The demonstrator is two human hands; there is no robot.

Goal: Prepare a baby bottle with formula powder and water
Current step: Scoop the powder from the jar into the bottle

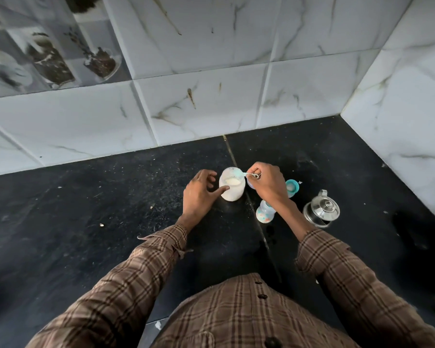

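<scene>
A clear jar of white formula powder (232, 184) stands open on the black counter (111, 209). My left hand (200, 194) rests against the jar's left side, thumb on its wall, fingers spread. My right hand (268, 182) pinches the handle of a small clear scoop (244, 174), whose bowl reaches into the jar's mouth. A baby bottle (264, 213) with a printed pattern stands just below my right wrist, partly hidden by it. Its teal cap with the nipple (292, 188) lies to the right of my hand.
A steel kettle with a lid (321, 212) stands at the right. Marble-tiled walls (211, 104) close the counter at the back and right, forming a corner. A seam in the counter runs down past the jar. A dark object shows at the far right edge.
</scene>
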